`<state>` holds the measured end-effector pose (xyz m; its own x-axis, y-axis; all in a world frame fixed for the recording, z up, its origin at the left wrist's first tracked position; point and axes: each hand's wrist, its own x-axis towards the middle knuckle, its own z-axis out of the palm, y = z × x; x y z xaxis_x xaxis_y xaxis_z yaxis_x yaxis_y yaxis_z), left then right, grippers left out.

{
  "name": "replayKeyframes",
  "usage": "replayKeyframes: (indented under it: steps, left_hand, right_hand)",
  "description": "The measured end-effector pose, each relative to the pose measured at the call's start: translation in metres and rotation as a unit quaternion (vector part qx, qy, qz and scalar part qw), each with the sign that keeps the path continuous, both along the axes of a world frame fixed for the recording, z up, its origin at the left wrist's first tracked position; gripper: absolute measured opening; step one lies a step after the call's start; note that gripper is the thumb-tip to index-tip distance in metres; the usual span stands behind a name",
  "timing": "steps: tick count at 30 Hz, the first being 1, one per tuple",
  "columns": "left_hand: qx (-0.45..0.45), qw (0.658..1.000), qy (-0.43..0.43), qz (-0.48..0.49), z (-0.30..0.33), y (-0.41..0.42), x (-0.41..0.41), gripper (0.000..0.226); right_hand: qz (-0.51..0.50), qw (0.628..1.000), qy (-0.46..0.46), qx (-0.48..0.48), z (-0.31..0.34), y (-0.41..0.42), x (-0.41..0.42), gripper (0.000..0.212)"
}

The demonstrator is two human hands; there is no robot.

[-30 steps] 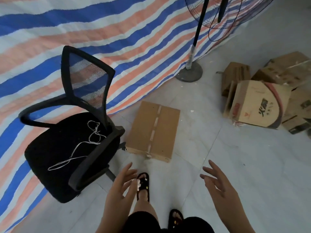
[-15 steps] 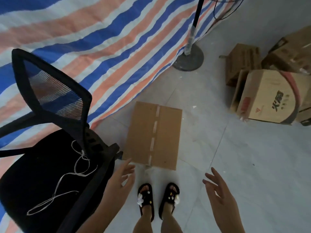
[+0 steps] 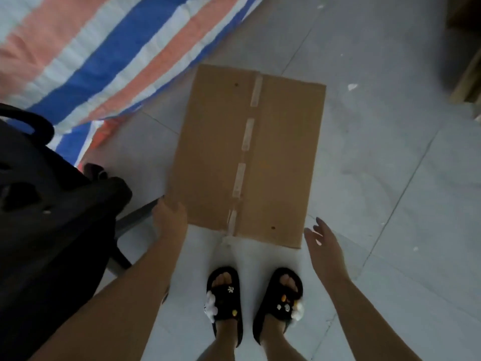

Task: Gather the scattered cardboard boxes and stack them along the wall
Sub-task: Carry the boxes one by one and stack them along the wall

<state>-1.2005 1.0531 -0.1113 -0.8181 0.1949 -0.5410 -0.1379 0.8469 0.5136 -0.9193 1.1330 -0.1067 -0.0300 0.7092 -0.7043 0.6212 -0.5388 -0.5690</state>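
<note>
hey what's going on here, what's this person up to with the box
A person is bending over a flat cardboard box lying on the tiled floor in front of their feet. The left hand is at its near left corner; the right hand is open beside its near right corner. The box is not lifted yet.

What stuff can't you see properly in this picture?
Head view:
- Left hand fingertips: hidden at the cardboard box corner; grip unclear.
- Office chair: dark, cut off by the left edge.
- Other boxes: cut off by the right edge.
- Box contents: hidden under the taped flaps.
</note>
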Motion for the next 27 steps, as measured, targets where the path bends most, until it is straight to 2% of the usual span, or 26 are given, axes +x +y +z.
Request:
replayKeyframes:
  steps: [3,6,8,11,14,17,20,23,27]
  left_hand:
    - [-0.041,0.992,0.000,0.118,-0.053,-0.019,-0.014,0.046]
    - [0.029,0.989,-0.064,0.127,-0.087,-0.034,-0.028,0.051]
    - [0.067,0.982,-0.118,0.129,-0.095,-0.037,-0.035,0.052]
    - [0.098,0.979,-0.128,0.125,-0.093,-0.039,-0.037,0.051]
    - [0.124,0.979,-0.100,0.126,-0.066,-0.032,-0.022,0.046]
    - [0.196,0.958,-0.110,0.176,-0.026,-0.015,-0.005,0.035]
    - [0.252,0.939,-0.134,0.190,0.024,0.004,0.006,0.028]
    - [0.265,0.936,-0.157,0.170,0.080,0.021,0.018,0.017]
    - [0.244,0.944,-0.169,0.143,0.168,0.027,0.042,0.026]
  right_hand:
    - [-0.024,0.999,-0.019,-0.014,-0.062,-0.010,0.001,0.060]
    - [-0.034,0.999,-0.010,-0.032,-0.102,-0.021,0.005,0.060]
    - [-0.041,0.998,0.026,-0.041,-0.114,-0.026,0.004,0.048]
    - [-0.102,0.990,0.082,-0.051,-0.108,-0.024,-0.001,0.029]
    - [-0.190,0.976,0.101,-0.034,-0.079,-0.011,-0.004,0.034]
    - [-0.255,0.959,0.123,-0.008,-0.026,0.015,-0.003,0.039]
    - [-0.280,0.948,0.146,0.027,0.042,0.044,0.003,0.029]
    - [-0.306,0.942,0.130,0.050,0.108,0.057,0.015,0.025]
    - [-0.340,0.933,0.107,0.051,0.195,0.044,0.041,0.029]
